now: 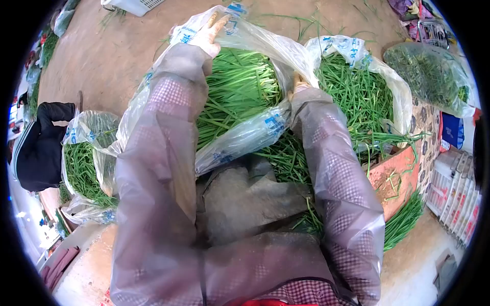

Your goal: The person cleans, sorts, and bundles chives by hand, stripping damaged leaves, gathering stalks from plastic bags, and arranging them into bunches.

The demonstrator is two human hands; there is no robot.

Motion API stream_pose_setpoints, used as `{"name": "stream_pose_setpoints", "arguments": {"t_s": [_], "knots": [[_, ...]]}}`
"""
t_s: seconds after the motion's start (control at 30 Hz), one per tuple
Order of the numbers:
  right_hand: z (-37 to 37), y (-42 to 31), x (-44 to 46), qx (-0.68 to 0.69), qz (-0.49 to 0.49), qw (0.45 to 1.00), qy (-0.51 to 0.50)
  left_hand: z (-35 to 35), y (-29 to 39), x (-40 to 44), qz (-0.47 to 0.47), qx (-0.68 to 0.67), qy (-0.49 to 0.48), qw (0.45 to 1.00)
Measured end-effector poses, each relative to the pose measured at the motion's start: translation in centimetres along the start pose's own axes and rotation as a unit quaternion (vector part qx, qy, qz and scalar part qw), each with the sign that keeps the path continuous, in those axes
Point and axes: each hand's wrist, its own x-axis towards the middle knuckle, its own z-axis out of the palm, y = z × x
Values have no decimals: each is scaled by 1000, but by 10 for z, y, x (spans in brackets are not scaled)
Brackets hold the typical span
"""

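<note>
Your left hand (207,41) reached to the far rim of a large clear plastic bag with blue print (250,135), fingers extended against the film; you could not tell whether they were pinching it. Your right hand (300,84) touched the same bag's right edge, its fingers partly covered by plastic, so its grip could not be made out. The bag lay in front of you, mouth open between your forearms, around a thick bundle of long green leafy stalks (240,84) with pale ends towards the right. Just beside it on your right stood another clear printed bag (400,97) full of loose green blades (352,84). To your left, a person in black clothing with white stripes (38,148) bent near a third clear bag of greens (104,168). A white plastic basket (135,5) sat beyond on the brown floor (117,51).
</note>
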Motion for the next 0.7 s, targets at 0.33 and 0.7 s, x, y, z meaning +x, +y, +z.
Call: {"name": "stream_pose_setpoints", "arguments": {"t_s": [0.33, 0.7], "knots": [[-23, -13, -41, 35, -302, 916, -262, 85, 41, -101, 74, -206, -5, 976], [-84, -62, -78, -124, -83, 877, -457, 122, 95, -220, 91, -159, -119, 976]]}}
